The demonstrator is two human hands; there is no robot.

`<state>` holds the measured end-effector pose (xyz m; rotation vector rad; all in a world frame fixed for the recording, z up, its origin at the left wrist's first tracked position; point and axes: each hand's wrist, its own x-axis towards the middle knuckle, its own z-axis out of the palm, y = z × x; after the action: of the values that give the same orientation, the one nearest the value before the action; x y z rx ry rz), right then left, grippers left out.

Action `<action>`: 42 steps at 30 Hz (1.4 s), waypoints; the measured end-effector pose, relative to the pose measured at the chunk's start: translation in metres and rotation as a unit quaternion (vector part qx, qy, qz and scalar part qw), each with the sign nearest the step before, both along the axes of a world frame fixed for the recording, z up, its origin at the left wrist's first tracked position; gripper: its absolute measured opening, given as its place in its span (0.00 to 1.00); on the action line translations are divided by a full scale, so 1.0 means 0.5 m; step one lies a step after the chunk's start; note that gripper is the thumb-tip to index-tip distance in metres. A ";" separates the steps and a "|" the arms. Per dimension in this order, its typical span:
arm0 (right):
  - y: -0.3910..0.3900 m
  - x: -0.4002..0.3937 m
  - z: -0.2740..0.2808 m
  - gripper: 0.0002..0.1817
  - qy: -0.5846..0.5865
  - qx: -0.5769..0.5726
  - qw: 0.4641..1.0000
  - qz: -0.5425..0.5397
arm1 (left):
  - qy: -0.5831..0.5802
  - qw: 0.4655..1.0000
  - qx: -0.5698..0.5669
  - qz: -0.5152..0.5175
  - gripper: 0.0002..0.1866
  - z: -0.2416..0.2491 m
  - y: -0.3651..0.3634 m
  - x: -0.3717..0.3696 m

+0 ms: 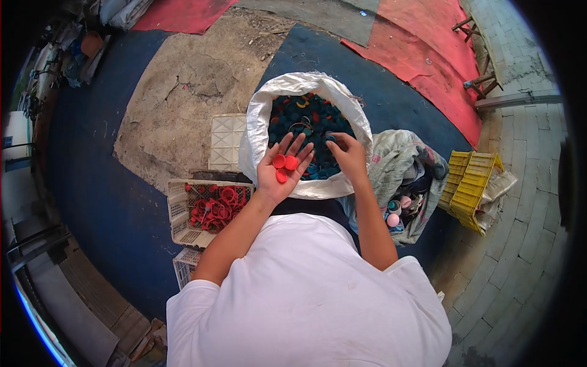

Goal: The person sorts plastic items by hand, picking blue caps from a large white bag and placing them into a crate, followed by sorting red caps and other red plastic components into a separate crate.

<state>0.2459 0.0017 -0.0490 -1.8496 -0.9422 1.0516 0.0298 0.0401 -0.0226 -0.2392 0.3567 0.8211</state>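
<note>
A large white sack (250,140) stands with its mouth rolled back, holding many dark green and blue caps (315,113) with a few red and orange ones. My left hand (283,171) is palm up over the sack's near left part, with several red caps (290,163) resting on the palm and its fingers spread. At the sack's right side, my right hand (347,154) pinches a dark blue cap (330,137) between thumb and fingertips.
Left of the sack is a crate (177,211) of red rings and caps, with another crate (182,269) below it. On the right are a greenish sack (391,147) of mixed items and yellow crates (469,183). Wooden legs (483,82) stand farther right.
</note>
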 end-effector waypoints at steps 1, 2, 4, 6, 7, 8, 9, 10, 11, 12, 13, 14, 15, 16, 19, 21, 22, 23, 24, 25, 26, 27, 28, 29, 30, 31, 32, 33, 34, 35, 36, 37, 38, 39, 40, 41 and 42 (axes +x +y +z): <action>0.005 0.011 -0.024 0.20 -0.118 -0.031 0.992 0.041 | 0.005 1.000 -0.001 -0.003 0.21 0.001 -0.006 0.000; 0.009 0.016 -0.041 0.21 -0.233 -0.060 0.967 0.084 | 0.011 1.000 -0.003 -0.006 0.21 0.003 -0.013 -0.002; 0.041 0.015 -0.063 0.21 -0.327 -0.075 0.933 0.129 | -0.001 1.000 -0.011 0.001 0.21 0.011 -0.022 -0.004; 0.102 -0.009 -0.075 0.21 -0.288 -0.054 0.947 0.131 | -0.003 1.000 -0.016 0.008 0.21 0.012 -0.029 -0.007; 0.145 -0.015 -0.104 0.21 -0.248 -0.061 0.953 0.160 | -0.001 1.000 -0.015 0.016 0.21 0.007 -0.032 -0.007; 0.195 -0.023 -0.140 0.21 -0.206 -0.069 0.958 0.189 | 0.001 1.000 -0.013 0.025 0.21 -0.001 -0.034 -0.007; 0.239 -0.036 -0.165 0.20 -0.217 -0.080 0.952 0.202 | 0.005 0.999 -0.010 0.031 0.21 -0.006 -0.034 -0.009; 0.280 -0.049 -0.186 0.20 -0.227 -0.090 0.946 0.213 | 0.004 1.000 -0.013 0.025 0.21 -0.009 -0.035 -0.009; 0.320 -0.060 -0.208 0.20 -0.249 -0.086 0.938 0.224 | 0.003 1.000 -0.014 0.021 0.21 -0.012 -0.034 -0.006; 0.351 -0.073 -0.230 0.20 -0.270 -0.085 0.930 0.235 | 0.001 1.000 -0.016 0.017 0.21 -0.014 -0.037 -0.005; 0.380 -0.081 -0.260 0.21 -0.293 -0.083 0.920 0.247 | 0.013 0.999 -0.026 0.014 0.21 -0.011 -0.037 -0.002; 0.410 -0.087 -0.307 0.21 -0.361 0.000 0.903 0.234 | 0.015 0.999 -0.022 0.020 0.21 -0.008 -0.032 0.001; 0.427 -0.092 -0.369 0.22 -0.422 0.081 0.876 0.218 | 0.016 0.999 -0.021 0.026 0.21 -0.005 -0.032 0.002; 0.449 -0.094 -0.421 0.23 -0.479 0.164 0.839 0.200 | 0.017 0.999 -0.018 0.033 0.21 -0.004 -0.030 0.005; 0.483 -0.093 -0.460 0.24 -0.474 0.172 0.825 0.256 | 0.000 0.997 -0.034 0.072 0.21 -0.004 -0.022 0.009; 0.493 -0.099 -0.481 0.22 -0.468 0.192 0.820 0.269 | -0.020 0.995 -0.039 0.094 0.22 -0.011 -0.021 0.011; 0.498 -0.101 -0.488 0.22 -0.484 0.203 0.808 0.268 | -0.017 0.995 -0.034 0.090 0.21 -0.014 -0.019 0.011; 0.499 -0.104 -0.495 0.22 -0.500 0.214 0.795 0.267 | -0.013 0.996 -0.029 0.087 0.21 -0.015 -0.019 0.011; 0.496 -0.108 -0.503 0.22 -0.515 0.225 0.783 0.266 | -0.008 0.996 -0.024 0.085 0.21 -0.016 -0.022 0.010; 0.493 -0.107 -0.502 0.23 -0.503 0.207 0.793 0.275 | -0.015 0.996 -0.031 0.085 0.21 -0.016 -0.021 0.009; 0.494 -0.109 -0.502 0.23 -0.502 0.204 0.792 0.283 | -0.011 0.996 -0.031 0.088 0.21 -0.016 -0.020 0.008; 0.494 -0.109 -0.502 0.23 -0.501 0.201 0.790 0.291 | -0.007 0.995 -0.031 0.091 0.21 -0.015 -0.021 0.008; 0.496 -0.108 -0.504 0.23 -0.501 0.198 0.788 0.298 | -0.004 0.995 -0.031 0.093 0.21 -0.015 -0.019 0.009; 0.496 -0.106 -0.506 0.24 -0.472 0.194 0.804 0.304 | -0.004 0.995 -0.031 0.095 0.21 -0.015 -0.019 0.009; 0.496 -0.109 -0.510 0.24 -0.469 0.198 0.808 0.296 | -0.005 0.995 -0.032 0.097 0.21 -0.015 -0.019 0.009; 0.496 -0.113 -0.518 0.24 -0.465 0.201 0.812 0.288 | -0.007 0.995 -0.032 0.098 0.21 -0.017 -0.020 0.009; 0.497 -0.114 -0.526 0.24 -0.463 0.204 0.816 0.279 | -0.008 0.995 -0.031 0.097 0.21 -0.020 -0.021 0.010; 0.498 -0.114 -0.532 0.24 -0.468 0.206 0.814 0.274 | -0.008 0.995 -0.030 0.094 0.21 -0.021 -0.023 0.010; 0.496 -0.118 -0.532 0.24 -0.474 0.208 0.812 0.269 | -0.008 0.995 -0.029 0.092 0.22 -0.023 -0.023 0.010; 0.494 -0.121 -0.532 0.24 -0.479 0.210 0.810 0.264 | -0.008 0.995 -0.031 0.090 0.22 -0.024 -0.024 0.010; 0.491 -0.120 -0.530 0.24 -0.477 0.212 0.810 0.267 | -0.007 0.995 -0.032 0.090 0.22 -0.025 -0.026 0.009; 0.492 -0.117 -0.528 0.24 -0.475 0.215 0.810 0.269 | -0.005 0.995 -0.032 0.090 0.22 -0.026 -0.025 0.007; 0.492 -0.115 -0.526 0.24 -0.472 0.218 0.810 0.270 | -0.003 0.996 -0.031 0.089 0.22 -0.027 -0.025 0.006; 0.488 -0.114 -0.523 0.24 -0.477 0.225 0.804 0.274 | -0.002 0.996 -0.032 0.089 0.22 -0.028 -0.025 0.005; 0.484 -0.109 -0.522 0.24 -0.482 0.231 0.798 0.278 | -0.001 0.996 -0.032 0.088 0.22 -0.028 -0.026 0.004; 0.481 -0.104 -0.520 0.23 -0.487 0.237 0.792 0.281 | 0.003 0.996 -0.032 0.087 0.22 -0.028 -0.025 0.003; 0.481 -0.099 -0.517 0.23 -0.470 0.252 0.798 0.280 | 0.005 0.996 -0.032 0.087 0.22 -0.029 -0.025 0.001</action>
<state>0.1963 0.2422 -0.3076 -1.5964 -2.2021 0.0143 0.0305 0.0276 -0.0369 -0.3292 0.3766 0.9837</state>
